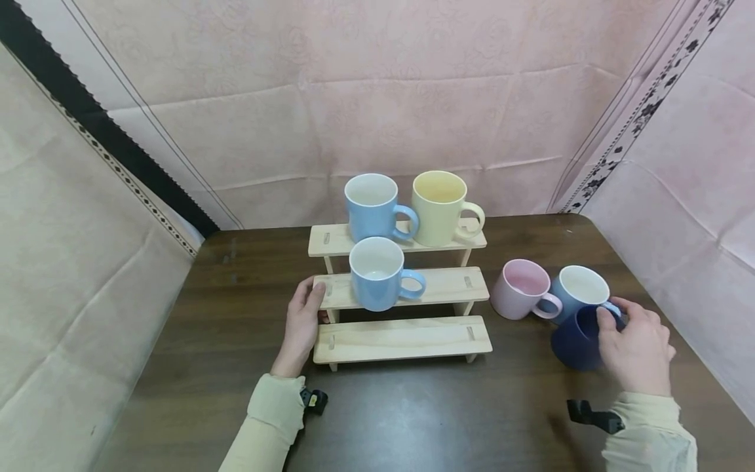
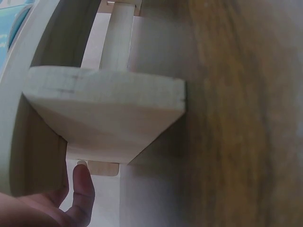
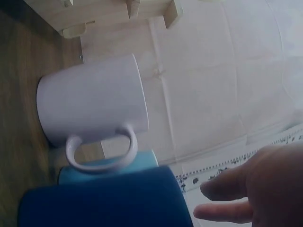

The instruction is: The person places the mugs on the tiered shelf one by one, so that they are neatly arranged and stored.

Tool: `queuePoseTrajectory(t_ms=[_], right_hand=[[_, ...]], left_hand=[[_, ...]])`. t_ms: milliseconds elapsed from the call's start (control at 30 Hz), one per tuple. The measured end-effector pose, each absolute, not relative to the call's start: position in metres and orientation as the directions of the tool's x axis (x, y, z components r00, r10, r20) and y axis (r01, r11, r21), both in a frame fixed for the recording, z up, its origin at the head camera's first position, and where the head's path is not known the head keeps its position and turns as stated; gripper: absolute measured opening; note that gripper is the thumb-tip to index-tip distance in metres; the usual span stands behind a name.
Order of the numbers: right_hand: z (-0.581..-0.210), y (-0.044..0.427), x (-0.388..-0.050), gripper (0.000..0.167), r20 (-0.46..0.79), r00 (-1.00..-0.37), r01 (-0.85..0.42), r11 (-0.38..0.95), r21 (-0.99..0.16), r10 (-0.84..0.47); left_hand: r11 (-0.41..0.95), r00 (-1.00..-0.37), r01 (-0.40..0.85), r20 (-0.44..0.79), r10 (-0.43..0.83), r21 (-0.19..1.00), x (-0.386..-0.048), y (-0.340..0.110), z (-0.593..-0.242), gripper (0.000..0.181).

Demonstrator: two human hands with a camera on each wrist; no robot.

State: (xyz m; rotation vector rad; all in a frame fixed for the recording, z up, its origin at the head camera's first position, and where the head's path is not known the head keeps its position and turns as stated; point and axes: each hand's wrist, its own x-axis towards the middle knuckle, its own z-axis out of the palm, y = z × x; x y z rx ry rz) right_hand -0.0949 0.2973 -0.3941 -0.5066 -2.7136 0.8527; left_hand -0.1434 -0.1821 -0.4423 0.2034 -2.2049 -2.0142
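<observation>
My left hand [image 1: 302,328] grips the left end of the middle step of a three-step wooden stand [image 1: 407,341], thumb on top. In the left wrist view, fingers [image 2: 83,189] show beside the wood. Over at the right, my right hand [image 1: 637,344] hovers by the navy mug [image 1: 573,341]. Its thumb and a finger are apart, with a gap between them and the mug's rim in the right wrist view. Behind the navy mug stands a light blue mug [image 1: 566,295], its handle partly hidden. A pink mug [image 1: 513,295] stands left of these.
On the top step stand a blue mug [image 1: 368,210] and a yellow mug [image 1: 436,216]. Another blue mug [image 1: 376,278] is on the middle step. Patterned cloth [image 1: 383,124] hangs behind and along both sides of the brown table [image 1: 236,367].
</observation>
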Motion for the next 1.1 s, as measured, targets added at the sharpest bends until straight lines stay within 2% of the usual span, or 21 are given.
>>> queuePoseTrajectory(t_ms=[200, 500, 767, 1100], right_hand=[[-0.396, 0.312, -0.087, 0.046, 0.069, -0.918, 0.290, 0.783, -0.551, 0.389], [-0.402, 0.331, -0.078, 0.047, 0.011, -0.958, 0.242, 0.833, -0.497, 0.285], [-0.408, 0.347, -0.067, 0.048, -0.067, -0.970, 0.236, 0.832, -0.501, 0.235], [-0.415, 0.357, -0.063, 0.054, -0.165, -0.973, 0.223, 0.853, -0.472, 0.163]], left_hand=[[0.103, -0.978, 0.015, 0.036, -0.207, 0.995, -0.145, -0.182, -0.444, 0.048], [0.086, -0.981, -0.007, 0.010, -0.195, 0.996, -0.144, -0.182, -0.441, 0.045], [0.105, -0.983, -0.020, 0.000, -0.182, 0.994, -0.129, -0.173, -0.412, 0.042], [0.087, -0.982, -0.030, -0.013, -0.186, 0.996, -0.134, -0.177, -0.421, 0.042]])
